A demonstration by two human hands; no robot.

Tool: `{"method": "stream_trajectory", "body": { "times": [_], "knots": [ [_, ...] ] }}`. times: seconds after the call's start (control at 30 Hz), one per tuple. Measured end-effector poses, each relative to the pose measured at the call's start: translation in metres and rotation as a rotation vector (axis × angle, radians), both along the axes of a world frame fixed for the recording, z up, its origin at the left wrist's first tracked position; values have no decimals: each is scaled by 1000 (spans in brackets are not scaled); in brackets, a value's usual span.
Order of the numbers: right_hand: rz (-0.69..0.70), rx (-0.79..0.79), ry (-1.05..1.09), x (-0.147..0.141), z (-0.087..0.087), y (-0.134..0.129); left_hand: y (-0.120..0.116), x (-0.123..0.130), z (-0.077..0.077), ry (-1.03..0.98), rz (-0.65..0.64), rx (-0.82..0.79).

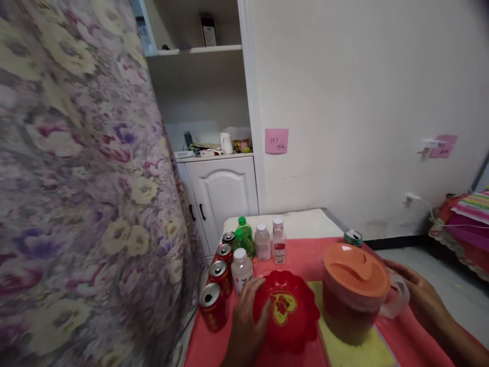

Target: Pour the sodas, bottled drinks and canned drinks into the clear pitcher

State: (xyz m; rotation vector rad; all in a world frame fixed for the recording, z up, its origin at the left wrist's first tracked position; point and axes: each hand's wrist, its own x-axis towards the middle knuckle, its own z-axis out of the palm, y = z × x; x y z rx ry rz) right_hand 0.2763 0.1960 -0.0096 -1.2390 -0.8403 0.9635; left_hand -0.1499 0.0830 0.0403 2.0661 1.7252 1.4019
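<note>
My left hand (248, 321) is at the left rim of a red scalloped plate (294, 334), thumb and fingers apart; I cannot tell if it touches the rim. A clear plastic bottle (242, 270) with a white cap stands just beyond its fingertips. On the right, my right hand (414, 288) reaches beside a clear pitcher (349, 316) with an orange lid (357, 270). Its fingers stretch toward the pitcher's side, behind the clear handle (397, 298), and are partly hidden. The pitcher stands on a yellow mat (344, 351).
Several red cans (213, 308) line the table's left edge. Behind the plate are green bottles (241, 243) and clear bottles (263, 243). A green can (353, 237) stands at the back right. A floral curtain (87, 178) hangs left; a white cabinet (225, 199) is behind.
</note>
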Motion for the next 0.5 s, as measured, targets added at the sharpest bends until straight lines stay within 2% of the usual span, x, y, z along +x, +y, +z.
{"method": "stream_trajectory", "body": {
  "times": [0.13, 0.27, 0.37, 0.5],
  "knots": [
    [27, -74, 126, 1, 7, -19, -7, -27, 16, -68, 164, 154],
    [32, -84, 187, 3, 11, -19, -14, -64, 21, -155, 372, 160],
    [38, -90, 215, 0, 14, -18, -15, -90, 7, -291, 440, 6],
    [33, -92, 225, -7, 19, -19, -12, -107, -23, -515, 366, -121]
  ]
}}
